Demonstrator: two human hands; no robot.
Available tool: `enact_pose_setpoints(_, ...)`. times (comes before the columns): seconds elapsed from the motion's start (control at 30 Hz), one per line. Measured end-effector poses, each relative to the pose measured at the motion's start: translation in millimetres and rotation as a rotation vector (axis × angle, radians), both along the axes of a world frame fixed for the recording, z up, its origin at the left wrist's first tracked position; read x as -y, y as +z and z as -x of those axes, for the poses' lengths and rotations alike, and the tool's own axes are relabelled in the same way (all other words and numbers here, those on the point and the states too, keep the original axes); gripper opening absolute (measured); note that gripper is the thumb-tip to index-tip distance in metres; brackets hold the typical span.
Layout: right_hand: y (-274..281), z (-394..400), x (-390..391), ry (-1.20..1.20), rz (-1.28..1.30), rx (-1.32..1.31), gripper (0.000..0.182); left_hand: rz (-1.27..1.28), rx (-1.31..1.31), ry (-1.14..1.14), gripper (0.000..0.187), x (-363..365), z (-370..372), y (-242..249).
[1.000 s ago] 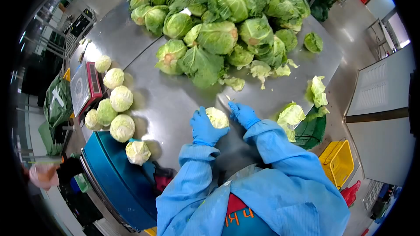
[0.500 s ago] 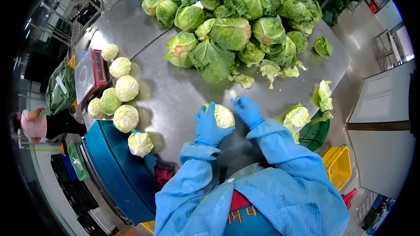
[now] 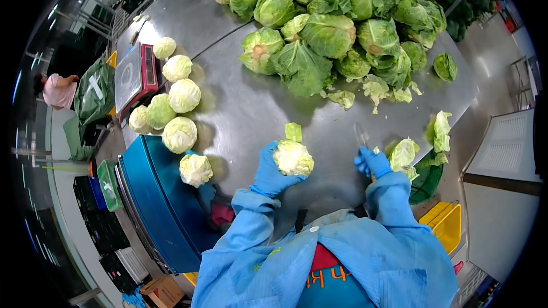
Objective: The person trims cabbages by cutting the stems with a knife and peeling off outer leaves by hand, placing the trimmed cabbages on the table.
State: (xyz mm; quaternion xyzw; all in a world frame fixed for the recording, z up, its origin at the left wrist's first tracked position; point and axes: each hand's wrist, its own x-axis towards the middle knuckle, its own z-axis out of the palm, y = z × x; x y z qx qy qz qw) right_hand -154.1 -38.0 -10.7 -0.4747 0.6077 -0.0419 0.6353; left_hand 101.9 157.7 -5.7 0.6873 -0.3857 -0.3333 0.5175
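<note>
My left hand (image 3: 270, 171), in a blue glove, is wrapped round a pale trimmed cabbage (image 3: 294, 158) low over the metal table. A square bit of green leaf (image 3: 293, 132) shows at the cabbage's far side. Off to the right, my gloved right hand (image 3: 373, 162) is closed on a knife (image 3: 359, 133), its blade pointing away from me. By the fingers of that hand is a small pale scrap (image 3: 376, 150). Cut-off outer leaves (image 3: 404, 153) lie just right of it, at the table's edge.
A large heap of untrimmed cabbages (image 3: 329, 34) covers the table's far side. Several trimmed cabbages (image 3: 184, 96) stand on the left beside a red scale (image 3: 137, 77). A blue bin (image 3: 160, 188) is below them. At right are a green basket (image 3: 425, 185) and yellow crate (image 3: 445, 225). A person (image 3: 59, 90) is far left.
My right hand has moved right, away from the cabbage, and its knife now shows clearly. The cabbage in my left hand has turned, and the leaf bit shows beyond it. The view has shifted.
</note>
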Motion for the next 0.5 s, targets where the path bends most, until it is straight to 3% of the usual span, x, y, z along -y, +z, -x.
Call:
enact_pose_setpoints(0.1, 19.3, -6.9, -6.6, 0.221, 0.137, -0.101, 0.050, -0.097, 0.353, 0.035, 0.106, 12.5, 17.1, 22.4)
enact_pose_setpoints(0.13, 25.7, -10.2, -15.2, 0.159, 0.131, 0.041, 0.050, -0.156, 0.495, 0.059, 0.104, 13.3, 25.8, 32.3)
enact_pose_setpoints(0.23, 20.2, -27.6, -49.0, 0.450, 0.564, 0.185, 0.048, -0.134, 0.299, 0.064, 0.101, 20.6, 44.8, 21.5)
enact_pose_setpoints(0.33, 25.8, -39.9, -64.1, 0.716, 0.755, 0.076, 0.046, -0.168, 0.458, 0.157, 0.097, 20.8, 58.3, 19.3)
enact_pose_setpoints(0.43, 21.3, -46.1, -65.8, 0.838, 0.802, -0.039, 0.045, -0.085, 0.359, 0.168, 0.094, 22.8, 54.1, 18.6)
enact_pose_setpoints(0.5, 14.1, -48.8, -60.9, 0.829, 0.712, 0.037, 0.045, -0.094, 0.277, 0.160, 0.094, 23.7, 52.0, 16.6)
